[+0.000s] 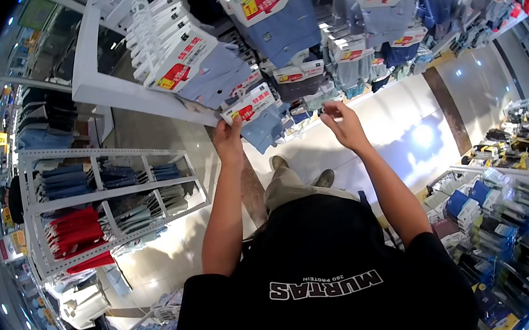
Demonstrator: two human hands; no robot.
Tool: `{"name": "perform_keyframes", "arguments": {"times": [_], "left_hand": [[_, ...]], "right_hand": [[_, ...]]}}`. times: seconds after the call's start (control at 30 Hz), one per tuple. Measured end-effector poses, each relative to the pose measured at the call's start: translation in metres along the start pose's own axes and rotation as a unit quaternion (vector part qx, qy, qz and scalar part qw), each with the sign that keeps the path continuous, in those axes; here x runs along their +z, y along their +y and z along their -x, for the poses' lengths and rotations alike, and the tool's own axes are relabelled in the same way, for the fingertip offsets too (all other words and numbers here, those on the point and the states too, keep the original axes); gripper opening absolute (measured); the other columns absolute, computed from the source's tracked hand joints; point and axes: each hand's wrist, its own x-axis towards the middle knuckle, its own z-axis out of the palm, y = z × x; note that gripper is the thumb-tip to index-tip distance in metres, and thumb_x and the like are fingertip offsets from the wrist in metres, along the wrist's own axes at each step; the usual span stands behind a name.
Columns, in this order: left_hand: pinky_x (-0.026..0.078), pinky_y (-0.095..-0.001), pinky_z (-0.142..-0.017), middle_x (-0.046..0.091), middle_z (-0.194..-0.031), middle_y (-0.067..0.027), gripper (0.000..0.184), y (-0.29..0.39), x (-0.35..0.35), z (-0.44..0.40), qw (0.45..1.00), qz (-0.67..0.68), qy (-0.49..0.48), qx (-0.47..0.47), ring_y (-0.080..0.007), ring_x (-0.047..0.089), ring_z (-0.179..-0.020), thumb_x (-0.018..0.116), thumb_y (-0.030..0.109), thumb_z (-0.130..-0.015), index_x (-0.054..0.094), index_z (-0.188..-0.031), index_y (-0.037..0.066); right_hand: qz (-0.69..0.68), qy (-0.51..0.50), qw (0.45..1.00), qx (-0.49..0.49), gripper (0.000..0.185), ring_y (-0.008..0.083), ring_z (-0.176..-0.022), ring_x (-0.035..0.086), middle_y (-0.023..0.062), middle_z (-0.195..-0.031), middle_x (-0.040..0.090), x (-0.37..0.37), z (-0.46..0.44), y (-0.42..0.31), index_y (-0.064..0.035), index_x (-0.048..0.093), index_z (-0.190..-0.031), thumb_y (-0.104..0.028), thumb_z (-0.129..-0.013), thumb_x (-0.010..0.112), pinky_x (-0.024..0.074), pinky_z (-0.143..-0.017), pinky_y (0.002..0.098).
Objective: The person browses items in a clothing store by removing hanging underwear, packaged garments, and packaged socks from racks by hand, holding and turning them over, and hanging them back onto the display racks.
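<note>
My left hand (228, 142) is closed on the lower left edge of a white header card with red and yellow price print. From this card hangs a folded blue-grey garment (264, 130), its exact kind unclear. To the right, my right hand (345, 129) is raised with fingers bent and thumb apart, and I see nothing in it. It is just below the hanging rows. Above both hands, similar carded blue garments (284, 32) hang in dense rows, and more carded garments (212, 72) hang on the left.
A white rack frame (135, 95) runs past my left hand. Shelves of folded clothes (76, 233) stand at left. Packaged goods fill bins (507, 233) at right. My shoes (324, 179) rest on the glossy tiled floor (399, 124).
</note>
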Motion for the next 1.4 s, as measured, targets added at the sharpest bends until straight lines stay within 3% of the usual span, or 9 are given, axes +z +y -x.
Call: {"name": "perform_keyframes", "arguments": {"times": [0.27, 0.37, 0.53, 0.63, 0.9, 1.1, 1.17, 1.3, 1.4], "left_hand": [[0.046, -0.0275, -0.084, 0.064, -0.096, -0.007, 0.027, -0.013, 0.006, 0.023, 0.98, -0.155, 0.075, 0.096, -0.015, 0.06, -0.094, 0.061, 0.021, -0.096, 0.057, -0.111, -0.001], [0.046, -0.0287, -0.086, 0.065, -0.099, -0.0067, 0.028, -0.066, -0.013, 0.044, 0.983, -0.165, 0.053, 0.06, -0.0148, 0.06, -0.096, 0.059, 0.024, -0.097, 0.059, -0.111, 0.0], [0.049, -0.0271, -0.079, 0.068, -0.095, -0.0064, 0.032, -0.016, 0.033, 0.119, 0.963, -0.237, -0.067, -0.106, -0.0145, 0.064, -0.086, 0.061, 0.029, -0.096, 0.065, -0.107, 0.0], [0.048, -0.0252, -0.077, 0.068, -0.092, -0.0064, 0.03, -0.012, 0.041, 0.129, 0.973, -0.177, -0.101, -0.105, -0.0126, 0.063, -0.083, 0.061, 0.026, -0.096, 0.065, -0.106, -0.002], [0.048, -0.0237, -0.08, 0.068, -0.096, -0.0081, 0.028, -0.002, 0.056, 0.108, 0.979, -0.103, -0.149, -0.096, -0.0107, 0.062, -0.089, 0.061, 0.02, -0.096, 0.062, -0.111, -0.004], [0.048, -0.0255, -0.08, 0.069, -0.101, -0.0117, 0.034, 0.002, 0.094, 0.131, 0.932, -0.158, -0.32, -0.064, -0.0107, 0.061, -0.089, 0.061, 0.02, -0.095, 0.06, -0.117, -0.006], [0.05, -0.0261, -0.072, 0.071, -0.091, -0.0094, 0.03, 0.003, 0.101, 0.142, 0.931, -0.125, -0.328, -0.103, -0.0102, 0.062, -0.078, 0.062, 0.021, -0.094, 0.066, -0.106, -0.006], [0.05, -0.0252, -0.07, 0.07, -0.089, -0.0059, 0.029, 0.023, 0.104, 0.153, 0.939, -0.09, -0.297, -0.148, -0.0086, 0.061, -0.077, 0.063, 0.023, -0.095, 0.067, -0.104, -0.005], [0.049, -0.0241, -0.072, 0.069, -0.091, -0.0049, 0.029, 0.027, 0.108, 0.152, 0.953, -0.038, -0.235, -0.189, -0.0083, 0.061, -0.08, 0.062, 0.023, -0.096, 0.066, -0.105, -0.004]], "right_hand": [[0.02, 0.136, 0.987, -0.08, 0.074, 0.0284, -0.116, 0.055, 0.0207, -0.13, 0.053, 0.003, -0.097, -0.006, 0.0028, 0.036, -0.14, -0.02, -0.082, 0.076, 0.0423, -0.099, 0.0362], [-0.047, 0.089, 0.989, -0.11, 0.075, 0.0275, -0.118, 0.054, 0.0227, -0.132, 0.051, 0.009, -0.101, -0.018, 0.0041, 0.035, -0.14, -0.021, -0.082, 0.076, 0.0414, -0.1, 0.0363], [0.0, 0.037, 0.999, 0.025, 0.045, 0.0233, -0.081, 0.066, 0.0145, -0.085, 0.069, 0.012, -0.083, -0.027, 0.006, 0.063, -0.105, -0.029, -0.081, 0.076, 0.0499, -0.074, 0.0347], [-0.024, 0.047, 0.997, -0.056, 0.042, 0.0192, -0.076, 0.064, 0.0132, -0.08, 0.068, 0.015, -0.072, -0.008, 0.0051, 0.064, -0.099, -0.031, -0.083, 0.075, 0.0485, -0.069, 0.0325], [-0.204, 0.004, 0.979, 0.023, 0.023, 0.0087, -0.086, 0.06, 0.0052, -0.095, 0.068, -0.021, 0.007, -0.043, 0.0006, 0.064, -0.104, -0.019, -0.092, 0.066, 0.0482, -0.076, 0.0249], [-0.391, 0.08, 0.907, 0.135, 0.036, 0.0139, -0.097, 0.062, 0.0102, -0.112, 0.064, -0.019, 0.05, -0.015, 0.0018, 0.05, -0.127, -0.012, -0.095, 0.061, 0.0504, -0.087, 0.0279], [-0.412, 0.131, 0.887, 0.164, 0.043, 0.015, -0.099, 0.062, 0.0116, -0.115, 0.062, -0.017, 0.062, 0.0, 0.0014, 0.044, -0.133, -0.011, -0.095, 0.06, 0.0506, -0.088, 0.029], [-0.283, 0.156, 0.942, 0.087, 0.063, 0.0179, -0.104, 0.059, 0.0131, -0.117, 0.059, -0.021, 0.087, -0.022, -0.0078, 0.031, -0.148, -0.007, -0.093, 0.061, 0.0484, -0.09, 0.0279], [-0.101, 0.09, 0.991, -0.008, 0.043, 0.0197, -0.106, 0.057, 0.0118, -0.116, 0.058, -0.016, 0.092, -0.01, -0.0084, 0.053, -0.133, -0.008, -0.091, 0.063, 0.0443, -0.094, 0.0301]]}}
